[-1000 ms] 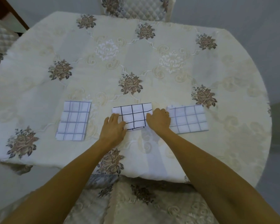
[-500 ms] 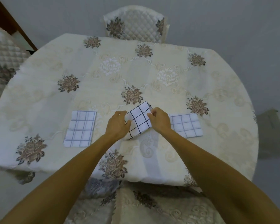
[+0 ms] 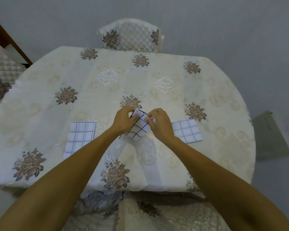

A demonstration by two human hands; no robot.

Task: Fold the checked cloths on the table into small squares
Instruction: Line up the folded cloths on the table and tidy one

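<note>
A white cloth with black checks (image 3: 138, 126) is lifted off the table and turned on its corner between my hands. My left hand (image 3: 123, 121) pinches its upper left edge, and my right hand (image 3: 160, 124) pinches its upper right edge. A folded white cloth with grey checks (image 3: 81, 136) lies flat to the left, partly behind my left forearm. Another folded grey-checked cloth (image 3: 188, 130) lies flat to the right, close to my right wrist.
The round table (image 3: 157, 80) wears a cream cloth with brown flower prints. A quilted chair (image 3: 132, 37) stands at the far side, another chair (image 3: 0, 70) at the left. A padded seat (image 3: 157, 214) lies below the near edge.
Both hands have picked the black-checked cloth up from the table, turned it onto its corner and raised it. The camera has tilted up, showing more of the far chair.
</note>
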